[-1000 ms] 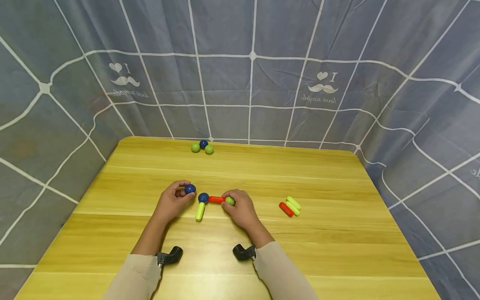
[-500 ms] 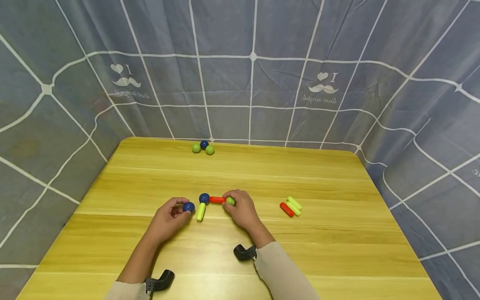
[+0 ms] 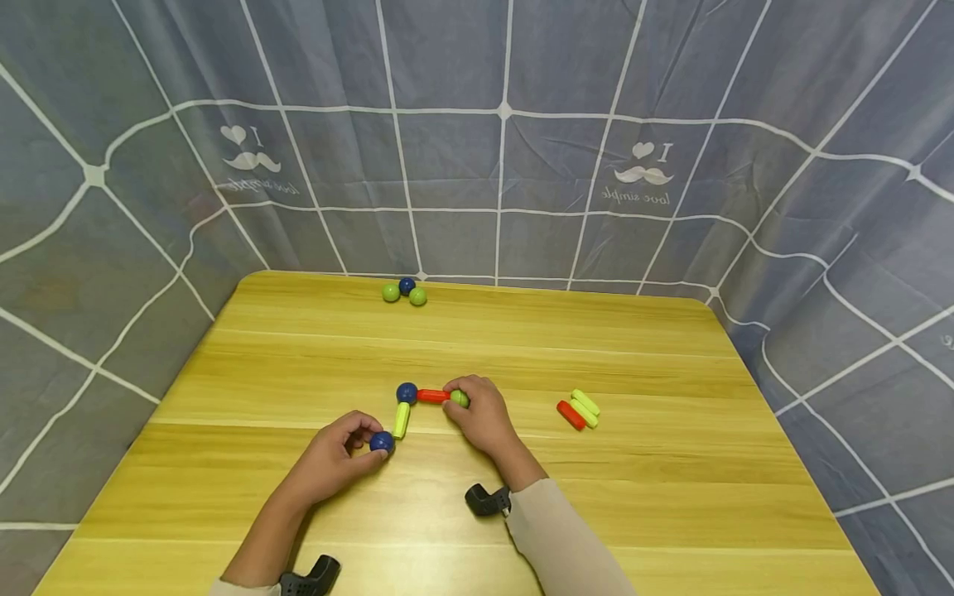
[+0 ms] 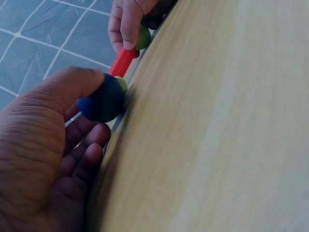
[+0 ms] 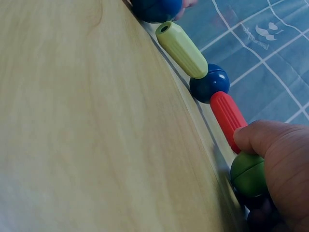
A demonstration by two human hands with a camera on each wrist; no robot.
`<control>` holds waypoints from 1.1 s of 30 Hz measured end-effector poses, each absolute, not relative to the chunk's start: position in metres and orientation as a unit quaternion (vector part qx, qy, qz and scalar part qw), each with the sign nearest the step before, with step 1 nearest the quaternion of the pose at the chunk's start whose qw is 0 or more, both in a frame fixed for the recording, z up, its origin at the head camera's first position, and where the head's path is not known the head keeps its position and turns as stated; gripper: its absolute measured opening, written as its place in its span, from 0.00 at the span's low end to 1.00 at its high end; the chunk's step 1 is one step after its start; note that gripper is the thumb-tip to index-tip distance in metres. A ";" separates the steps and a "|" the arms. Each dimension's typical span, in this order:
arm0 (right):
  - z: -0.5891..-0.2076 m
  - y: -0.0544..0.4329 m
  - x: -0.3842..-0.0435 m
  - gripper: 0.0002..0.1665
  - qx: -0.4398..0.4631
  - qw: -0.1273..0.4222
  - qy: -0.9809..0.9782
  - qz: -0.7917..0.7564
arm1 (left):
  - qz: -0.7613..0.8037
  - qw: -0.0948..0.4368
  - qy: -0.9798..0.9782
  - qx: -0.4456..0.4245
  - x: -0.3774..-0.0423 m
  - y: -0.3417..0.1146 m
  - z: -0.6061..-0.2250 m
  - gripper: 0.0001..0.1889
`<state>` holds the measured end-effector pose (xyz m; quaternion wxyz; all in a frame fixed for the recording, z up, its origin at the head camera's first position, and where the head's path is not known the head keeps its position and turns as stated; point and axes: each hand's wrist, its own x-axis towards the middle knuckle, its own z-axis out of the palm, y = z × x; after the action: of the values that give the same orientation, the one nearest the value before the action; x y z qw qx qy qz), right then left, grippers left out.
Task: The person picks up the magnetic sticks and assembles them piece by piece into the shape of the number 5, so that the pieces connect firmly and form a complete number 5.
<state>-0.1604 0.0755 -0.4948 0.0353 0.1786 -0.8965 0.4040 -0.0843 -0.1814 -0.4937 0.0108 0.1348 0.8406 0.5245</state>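
Note:
My left hand point(image 3: 331, 458) pinches a blue ball point(image 3: 382, 443) between thumb and fingers, close to the free end of a yellow-green rod point(image 3: 402, 420). In the right wrist view a small gap shows between that ball and the rod's holed end point(image 5: 164, 29). The rod's other end meets a second blue ball point(image 3: 407, 393), which also joins a red rod point(image 3: 431, 396). At the red rod's far end is a green ball point(image 3: 460, 399). My right hand point(image 3: 483, 420) grips there, its thumb on the red rod in the right wrist view; its other fingers are largely hidden.
To the right, a loose red rod point(image 3: 570, 415) lies beside two yellow-green rods point(image 3: 585, 407). Near the back edge of the wooden table point(image 3: 671, 497), two green balls point(image 3: 391, 293) sit with a blue ball point(image 3: 407, 286). A grey gridded curtain point(image 3: 447, 165) hangs behind.
My left hand has moved toward the front with its blue ball, from beside the joined blue ball to the free end of the yellow-green rod. My right hand stays in place.

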 end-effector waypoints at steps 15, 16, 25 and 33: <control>-0.494 0.077 -0.162 0.09 0.178 0.037 -0.892 0.414 | 0.513 0.019 0.840 0.173 -0.086 -0.176 -0.491 0.13; -0.494 0.077 -0.162 0.09 0.178 0.037 -0.892 0.414 | 0.514 0.019 0.839 0.175 -0.086 -0.176 -0.492 0.13; -0.495 0.077 -0.161 0.09 0.180 0.040 -0.892 0.413 | 0.493 0.008 0.853 0.169 -0.083 -0.170 -0.488 0.15; -0.495 0.076 -0.161 0.09 0.180 0.038 -0.891 0.414 | 0.491 0.005 0.855 0.169 -0.085 -0.174 -0.494 0.15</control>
<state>-0.1606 0.0756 -0.4946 0.0378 0.1797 -0.8914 0.4144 -0.0851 -0.1739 -0.4942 0.0046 0.1692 0.8546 0.4910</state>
